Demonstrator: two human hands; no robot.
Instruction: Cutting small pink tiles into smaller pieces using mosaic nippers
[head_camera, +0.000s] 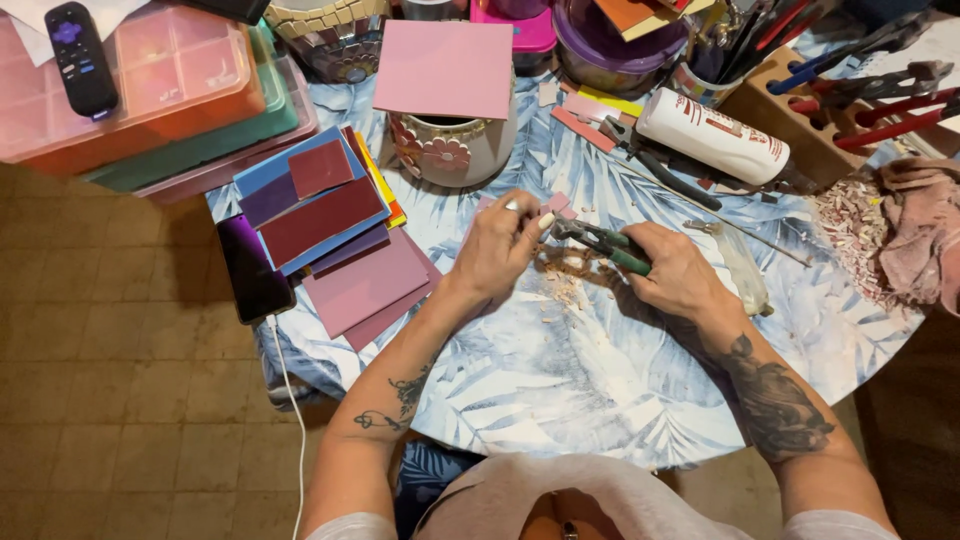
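Observation:
My left hand (500, 243) pinches a small pink tile piece (556, 205) over the middle of the table. My right hand (672, 270) grips green-handled nippers (598, 240), whose jaws meet the pink piece just right of my left fingers. Small chips and crumbs (562, 285) lie on the cloth below both hands. The round table (560, 370) is covered with a blue and white leaf-patterned cloth.
A stack of pink, maroon and blue tiles (335, 235) and a dark phone (254, 268) with a white cable lie left. A white pot (455, 150) under a pink sheet, a white glue bottle (712, 135), a tool rack (850, 95), a rag (920, 235) and plastic boxes (150, 95) ring the back.

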